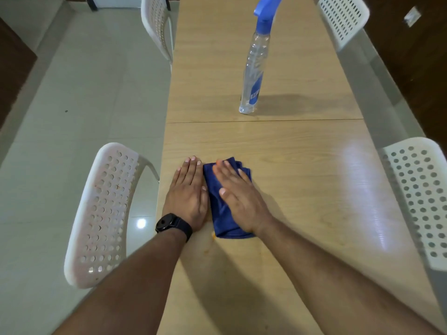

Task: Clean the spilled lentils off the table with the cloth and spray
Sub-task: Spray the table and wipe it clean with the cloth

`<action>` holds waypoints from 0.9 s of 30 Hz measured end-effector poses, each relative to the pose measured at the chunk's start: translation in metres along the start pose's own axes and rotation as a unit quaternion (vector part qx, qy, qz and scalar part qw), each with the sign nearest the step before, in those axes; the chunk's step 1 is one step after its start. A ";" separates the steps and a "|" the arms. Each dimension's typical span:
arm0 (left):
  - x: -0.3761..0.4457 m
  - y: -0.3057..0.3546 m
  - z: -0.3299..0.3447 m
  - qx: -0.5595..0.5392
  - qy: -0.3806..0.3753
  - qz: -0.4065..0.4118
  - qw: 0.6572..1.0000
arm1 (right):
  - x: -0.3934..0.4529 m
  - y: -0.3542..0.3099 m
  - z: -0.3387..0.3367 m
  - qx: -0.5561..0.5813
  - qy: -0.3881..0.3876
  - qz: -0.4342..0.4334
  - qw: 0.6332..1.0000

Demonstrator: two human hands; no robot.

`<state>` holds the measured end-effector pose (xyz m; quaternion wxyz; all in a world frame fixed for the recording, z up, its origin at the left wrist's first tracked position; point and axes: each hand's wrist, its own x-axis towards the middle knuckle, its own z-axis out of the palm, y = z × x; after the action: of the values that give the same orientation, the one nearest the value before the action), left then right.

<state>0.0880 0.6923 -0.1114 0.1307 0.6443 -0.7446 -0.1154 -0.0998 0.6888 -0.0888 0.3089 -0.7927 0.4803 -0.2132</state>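
Observation:
A folded dark blue cloth [217, 209] lies on the wooden table [290, 189] near its left edge. My right hand [238, 197] presses flat on the cloth with straight fingers. My left hand [188, 192] lies flat on the table just left of the cloth, touching its side, with a black watch on the wrist. A small orange speck of lentils [213, 235] shows at the cloth's near corner, with a faint orange smear below it. A clear spray bottle [254, 71] with a blue trigger head stands upright farther back on the table.
White perforated chairs stand around the table: one at the near left [101, 213], one at the far left [157, 27], one at the near right [420, 194], one at the far right [343, 18]. A seam [266, 121] crosses the tabletop.

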 end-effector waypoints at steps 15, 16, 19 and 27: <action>-0.003 0.091 0.010 -0.024 -0.060 0.020 0.998 | -0.006 0.020 -0.011 0.223 0.254 0.112 0.934; -0.001 0.097 0.014 0.002 -0.065 0.002 0.998 | -0.006 0.019 -0.012 0.236 0.259 0.120 0.929; 0.012 0.093 0.024 0.075 -0.052 -0.018 0.996 | -0.004 0.021 -0.009 0.235 0.261 0.117 0.929; 0.080 0.047 0.012 0.111 -0.040 -0.068 0.991 | 0.004 0.021 -0.003 -0.017 0.179 0.110 0.977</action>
<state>0.0290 0.6196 -0.1031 0.0203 0.6990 -0.7118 -0.0667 -0.1129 0.6768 -0.1007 0.2262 -0.6889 0.6157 -0.3085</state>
